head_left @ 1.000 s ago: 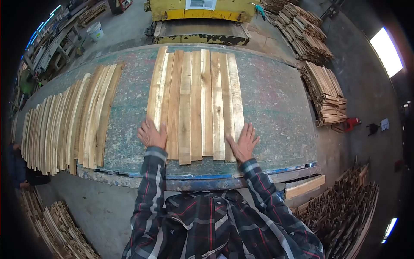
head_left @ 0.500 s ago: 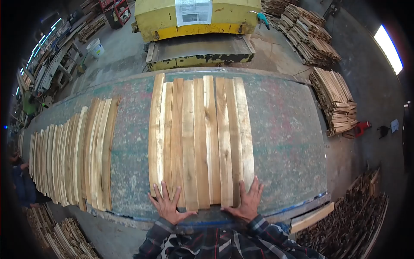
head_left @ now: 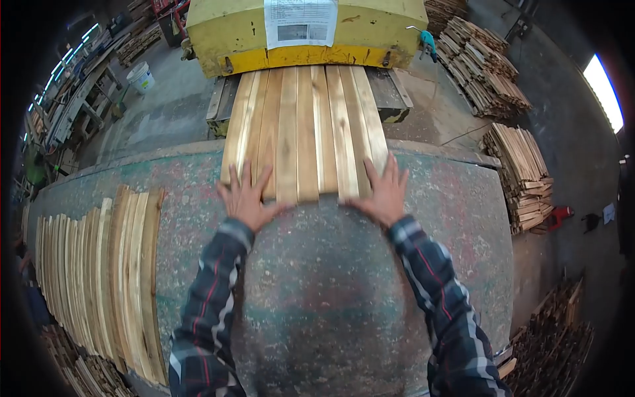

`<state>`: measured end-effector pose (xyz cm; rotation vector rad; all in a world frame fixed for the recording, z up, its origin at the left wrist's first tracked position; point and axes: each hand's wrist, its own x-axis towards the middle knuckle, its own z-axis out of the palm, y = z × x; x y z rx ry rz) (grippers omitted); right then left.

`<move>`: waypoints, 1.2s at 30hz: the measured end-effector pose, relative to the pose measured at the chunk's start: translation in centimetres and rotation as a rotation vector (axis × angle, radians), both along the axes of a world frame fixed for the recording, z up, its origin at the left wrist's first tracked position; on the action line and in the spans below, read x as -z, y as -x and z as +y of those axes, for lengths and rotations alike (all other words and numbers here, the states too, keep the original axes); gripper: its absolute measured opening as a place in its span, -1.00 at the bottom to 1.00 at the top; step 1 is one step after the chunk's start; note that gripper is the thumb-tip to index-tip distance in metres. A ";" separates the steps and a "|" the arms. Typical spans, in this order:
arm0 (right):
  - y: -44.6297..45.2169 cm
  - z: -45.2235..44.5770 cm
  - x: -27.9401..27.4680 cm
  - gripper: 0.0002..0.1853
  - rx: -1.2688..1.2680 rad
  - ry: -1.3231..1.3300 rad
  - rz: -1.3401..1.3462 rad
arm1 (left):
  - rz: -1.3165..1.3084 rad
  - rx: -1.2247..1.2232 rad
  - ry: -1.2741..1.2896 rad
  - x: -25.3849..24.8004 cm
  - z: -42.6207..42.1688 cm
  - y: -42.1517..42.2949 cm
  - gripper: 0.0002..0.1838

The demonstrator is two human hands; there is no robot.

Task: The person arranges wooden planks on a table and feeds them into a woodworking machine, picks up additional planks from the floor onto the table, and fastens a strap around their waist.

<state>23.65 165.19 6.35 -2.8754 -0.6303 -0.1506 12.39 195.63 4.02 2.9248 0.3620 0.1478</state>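
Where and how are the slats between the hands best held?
Probably at the near end's outer corners, from the near side, left hand and right hand squeezing inward: the slats lie flat, side by side, far ends hidden at the machine.

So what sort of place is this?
Likely a woodworking shop: wooden strips run up to a big yellow machine, and stacks of cut wood stand off to the right.

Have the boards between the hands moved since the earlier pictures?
Yes, forward: the boards now extend beyond the far edge of the table to the yellow machine.
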 end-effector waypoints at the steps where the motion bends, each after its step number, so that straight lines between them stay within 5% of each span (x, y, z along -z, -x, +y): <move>1: -2.9 1.7 0.2 0.18 0.013 0.009 -0.019 | -0.056 -0.003 -0.047 1.1 1.2 -3.0 -0.06; 5: -11.1 5.8 3.1 -0.13 0.013 -0.014 -0.078 | -0.137 -0.019 -0.159 3.4 3.8 -9.8 -0.38; 16: -10.9 9.6 1.9 -0.25 0.049 0.110 0.038 | 0.002 0.042 -0.087 0.7 5.8 -10.8 -0.39; 23: 9.1 -5.7 3.2 -0.37 -0.070 -0.112 -0.050 | -0.082 0.092 -0.220 -0.9 12.4 14.6 -0.37; 28: 28.0 -18.6 3.0 -0.32 0.449 0.156 0.137 | 0.199 -0.846 -0.227 1.1 26.7 39.4 -0.36; 29: 32.0 -18.4 2.8 -0.31 0.580 0.249 0.171 | 0.149 -0.884 -0.236 6.1 31.9 45.5 -0.34; 30: 35.9 -18.0 3.5 -0.29 0.427 0.552 0.005 | 0.096 -0.920 -0.244 10.9 37.0 51.4 -0.31; 31: 38.8 -17.3 2.9 -0.28 0.261 0.868 -0.160 | 0.101 -1.021 -0.116 9.7 35.1 52.8 -0.28; 33: 40.8 -14.5 1.3 -0.28 0.300 0.696 -0.041 | 0.108 -1.221 0.131 7.1 31.2 54.5 -0.21; 36: 41.8 -14.2 1.6 -0.27 0.312 0.523 -0.088 | 0.100 -1.255 0.128 4.6 28.2 53.0 -0.11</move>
